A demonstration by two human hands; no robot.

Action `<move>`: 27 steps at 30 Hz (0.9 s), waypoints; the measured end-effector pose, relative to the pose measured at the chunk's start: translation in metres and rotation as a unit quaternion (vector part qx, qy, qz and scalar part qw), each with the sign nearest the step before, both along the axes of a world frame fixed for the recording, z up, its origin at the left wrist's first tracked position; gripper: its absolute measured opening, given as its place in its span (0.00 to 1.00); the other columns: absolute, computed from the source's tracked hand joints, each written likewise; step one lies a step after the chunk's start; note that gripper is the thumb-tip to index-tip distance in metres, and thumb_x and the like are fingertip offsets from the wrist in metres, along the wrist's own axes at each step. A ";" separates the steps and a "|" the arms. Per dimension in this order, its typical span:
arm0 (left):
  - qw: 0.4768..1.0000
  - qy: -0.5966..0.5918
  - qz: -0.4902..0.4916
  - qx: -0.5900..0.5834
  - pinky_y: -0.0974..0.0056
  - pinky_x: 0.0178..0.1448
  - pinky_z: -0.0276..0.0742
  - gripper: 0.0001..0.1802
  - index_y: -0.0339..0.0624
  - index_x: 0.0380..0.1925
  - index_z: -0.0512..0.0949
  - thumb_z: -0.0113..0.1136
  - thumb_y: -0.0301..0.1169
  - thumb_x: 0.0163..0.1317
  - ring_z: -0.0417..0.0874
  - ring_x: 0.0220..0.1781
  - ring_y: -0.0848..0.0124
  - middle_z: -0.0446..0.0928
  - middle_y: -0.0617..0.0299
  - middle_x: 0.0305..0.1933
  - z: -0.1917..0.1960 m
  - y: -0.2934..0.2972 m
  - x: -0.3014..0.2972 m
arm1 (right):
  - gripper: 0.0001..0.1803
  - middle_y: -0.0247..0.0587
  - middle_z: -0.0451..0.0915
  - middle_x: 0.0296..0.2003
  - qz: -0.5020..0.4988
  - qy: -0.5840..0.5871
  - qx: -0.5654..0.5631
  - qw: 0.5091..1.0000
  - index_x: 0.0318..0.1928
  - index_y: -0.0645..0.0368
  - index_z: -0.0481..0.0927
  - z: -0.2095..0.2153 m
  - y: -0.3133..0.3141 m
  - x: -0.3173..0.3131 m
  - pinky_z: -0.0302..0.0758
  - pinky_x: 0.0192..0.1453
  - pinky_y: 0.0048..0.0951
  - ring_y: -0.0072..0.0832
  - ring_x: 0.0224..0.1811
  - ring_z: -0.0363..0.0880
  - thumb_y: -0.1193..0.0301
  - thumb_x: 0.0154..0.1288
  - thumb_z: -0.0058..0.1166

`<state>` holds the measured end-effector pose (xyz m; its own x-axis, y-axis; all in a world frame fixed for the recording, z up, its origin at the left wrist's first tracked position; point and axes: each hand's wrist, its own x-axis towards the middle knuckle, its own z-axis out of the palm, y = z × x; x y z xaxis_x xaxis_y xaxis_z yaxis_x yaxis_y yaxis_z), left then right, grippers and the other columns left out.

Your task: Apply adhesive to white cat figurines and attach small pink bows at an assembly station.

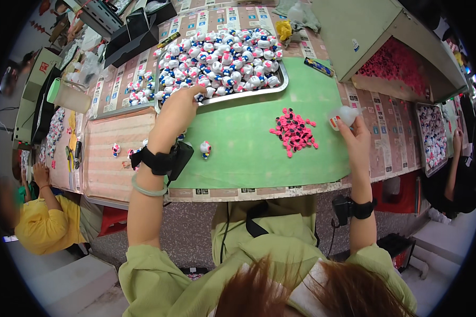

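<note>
My left hand (179,109) reaches to the near edge of a metal tray (247,97) heaped with small white, pink and blue figurines (222,63). Its fingers are closed on one figurine (199,97) there, partly hidden by the hand. In my right hand (358,138) is a small translucent squeeze bottle (347,115) with a narrow nozzle, gripped between thumb and fingers and tilted to the right. Left of that hand, a pile of small pink and black pieces (293,132) lies on the green mat (238,169). A single figurine (205,149) is on the mat near my left wrist.
A pinkish board (108,174) with a few figurines lies at left. At the right back stands a metal box (370,37) holding pink pieces. A marker-like tube (319,67) lies behind the mat. Other people sit on both sides; another figurine tray (432,138) is at far right.
</note>
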<state>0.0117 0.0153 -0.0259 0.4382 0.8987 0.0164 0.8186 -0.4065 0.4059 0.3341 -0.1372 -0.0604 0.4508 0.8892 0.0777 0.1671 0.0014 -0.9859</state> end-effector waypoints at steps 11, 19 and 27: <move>0.994 -0.040 0.052 0.083 0.61 0.36 0.69 0.16 0.34 0.37 0.72 0.56 0.26 0.46 0.74 0.27 0.58 0.74 0.50 0.27 -0.001 0.007 -0.012 | 0.15 0.37 0.74 0.37 0.022 0.126 0.046 0.991 0.44 0.66 0.69 0.036 -0.036 -0.038 0.66 0.44 0.21 0.20 0.39 0.72 0.78 0.54 0.50; 0.769 -0.569 0.119 -0.265 0.74 0.40 0.71 0.19 0.31 0.50 0.64 0.47 0.25 0.58 0.74 0.34 0.76 0.71 0.60 0.40 0.041 -0.078 0.017 | 0.19 0.41 0.73 0.39 0.120 0.262 0.032 0.957 0.46 0.67 0.67 0.038 -0.050 -0.071 0.68 0.48 0.30 0.28 0.41 0.73 0.76 0.52 0.49; 0.541 -0.691 0.099 -0.469 0.69 0.45 0.72 0.22 0.38 0.53 0.58 0.47 0.23 0.58 0.74 0.41 0.71 0.68 0.57 0.44 0.012 -0.149 0.046 | 0.21 0.44 0.73 0.38 0.152 0.296 -0.070 0.940 0.48 0.67 0.64 0.056 -0.051 -0.097 0.73 0.41 0.27 0.30 0.36 0.75 0.75 0.53 0.49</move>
<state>0.0574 -0.1340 -0.0137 0.4831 0.8229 -0.2990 -0.5408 0.5490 0.6373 0.2368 -0.1881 -0.0047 0.1005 0.9669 -0.2347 -0.3985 -0.1770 -0.8999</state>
